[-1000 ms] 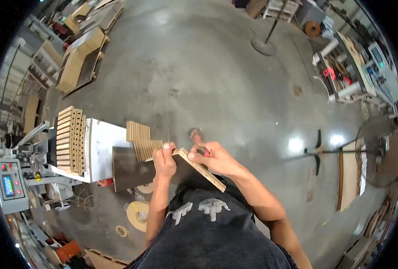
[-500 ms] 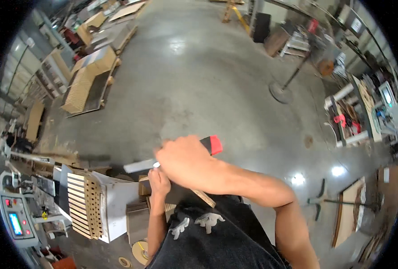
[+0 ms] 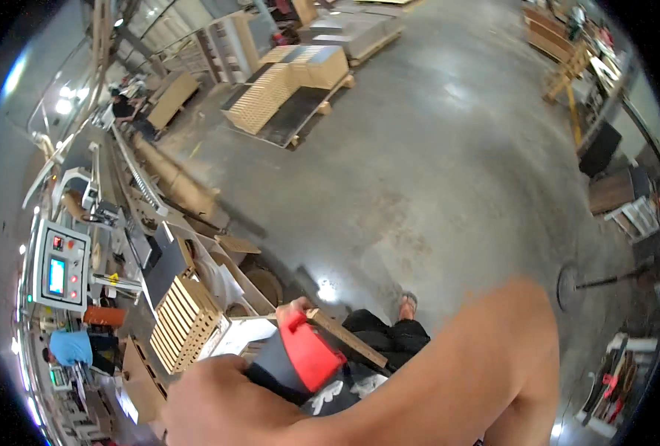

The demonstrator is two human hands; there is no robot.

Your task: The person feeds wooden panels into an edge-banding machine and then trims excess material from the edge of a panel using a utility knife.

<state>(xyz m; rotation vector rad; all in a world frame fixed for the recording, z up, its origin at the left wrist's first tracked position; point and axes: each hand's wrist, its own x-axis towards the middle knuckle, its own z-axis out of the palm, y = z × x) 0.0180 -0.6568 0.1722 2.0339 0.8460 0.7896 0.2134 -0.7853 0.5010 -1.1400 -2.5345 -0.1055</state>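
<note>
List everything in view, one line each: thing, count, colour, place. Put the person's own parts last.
tool: 1, red and dark grey, low centre, in the right hand
strip: 1, pale wood, low centre, in the left hand
slat stack: 1, pale wood, lower left on a white bench
control panel: 1, grey with a lit screen, far left
pallet stacks: several, pale wood, upper centre on the floor
floor: 1, grey concrete, centre
fan stand: 1, dark, right
people: 2, one in blue lower left, one in black upper left
foot: 1, in a sandal, centre low
left hand: 1, grip shut on the strip
right hand: 1, bottom, grip shut on the tool
</note>
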